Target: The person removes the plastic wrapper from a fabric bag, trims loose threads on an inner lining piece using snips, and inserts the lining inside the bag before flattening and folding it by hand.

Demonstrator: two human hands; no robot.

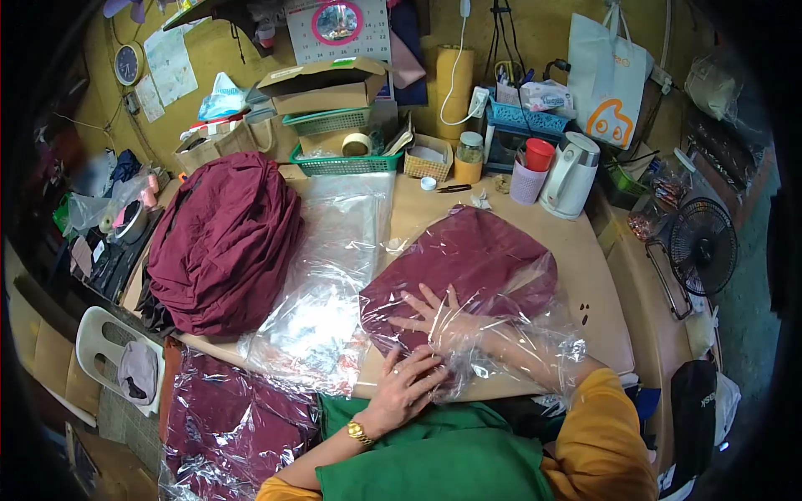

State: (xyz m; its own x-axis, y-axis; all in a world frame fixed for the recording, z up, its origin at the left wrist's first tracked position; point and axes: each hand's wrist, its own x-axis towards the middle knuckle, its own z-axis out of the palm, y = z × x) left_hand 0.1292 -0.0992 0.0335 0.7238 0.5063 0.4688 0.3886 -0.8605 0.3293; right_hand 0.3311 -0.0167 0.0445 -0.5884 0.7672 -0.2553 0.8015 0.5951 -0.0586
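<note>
Folded maroon fabric (468, 242) lies on the table inside a clear plastic bag (535, 321). My right hand (443, 321) reaches into this bag, with plastic around the forearm. Its fingers are spread flat on the fabric. At the bag's near edge, my left hand (407, 386) has its fingers bent onto the plastic beside my right wrist, seemingly gripping it; the thumb side is partly hidden. A gold watch (359, 432) circles the left wrist.
Flat clear bags (334, 259) are stacked left of the fabric, beside a large maroon fabric heap (225, 242). Bagged maroon pieces (234, 417) lie lower left. Along the back stand a green basket (344, 163), a jar (469, 159), a purple cup (528, 184) and a white kettle (571, 177).
</note>
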